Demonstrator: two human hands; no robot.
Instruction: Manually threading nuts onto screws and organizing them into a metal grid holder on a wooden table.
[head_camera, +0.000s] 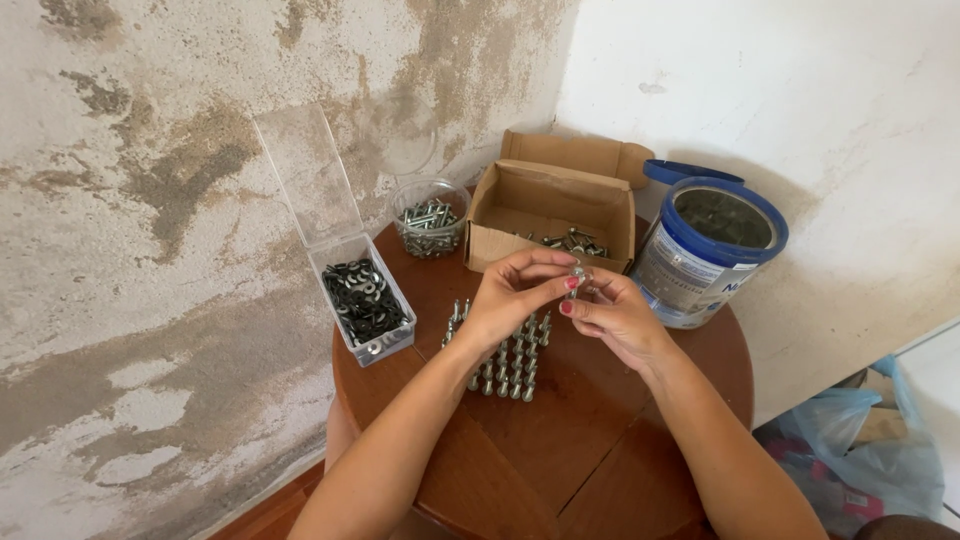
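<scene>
Both hands meet above the round worktop (600, 440). The left hand (515, 295) and right hand (615, 315) each have their grip pinched together on one small bolt (577, 272), held over the rows of upright bolts (505, 365). A slip would likely drop it among those rows, toppling some. The washer box (368, 300), cardboard box (550, 215) and tin (710, 250) stand near.

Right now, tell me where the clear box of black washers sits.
In the head view, the clear box of black washers sits at the left edge of the round wooden table, lid open against the wall, left of the standing bolts and the left hand.
</scene>
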